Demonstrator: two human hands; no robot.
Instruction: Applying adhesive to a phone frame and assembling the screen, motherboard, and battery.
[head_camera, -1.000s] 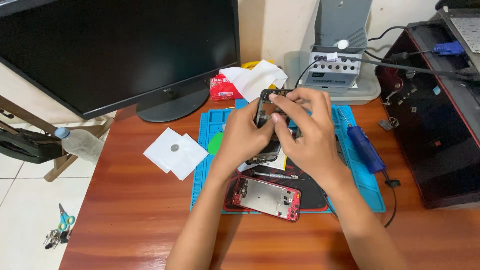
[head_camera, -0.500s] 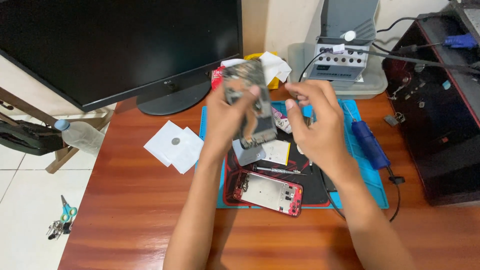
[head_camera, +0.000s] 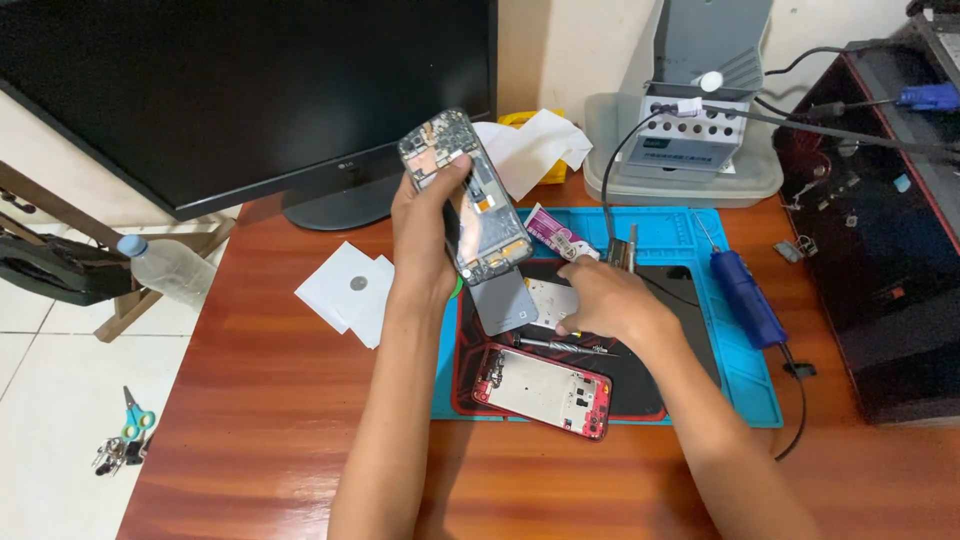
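we cannot see what the right hand is touching: its fingers curl down onto the dark centre of the blue work mat, fingertips near a small white plate and a thin screwdriver, but whether they pinch anything we cannot tell. the monitor is cut off at the top and left, the dark case at the right edge, and the grey station loses its top. small parts on the mat are too fine to make out.

the surface is a reddish wooden desk against a pale wall; pale floor tiles show at the left, with scissors and keys lying there. white paper squares lie on the desk left of the mat.

the left hand is clenched around an opened phone body, raised above the mat's upper left, circuit side facing us. its long axis tilts, the upper end leaning toward the monitor, the lower end toward the right hand. a red phone frame lies flat at the mat's near edge, and a blue pen-shaped tool rests on the right.
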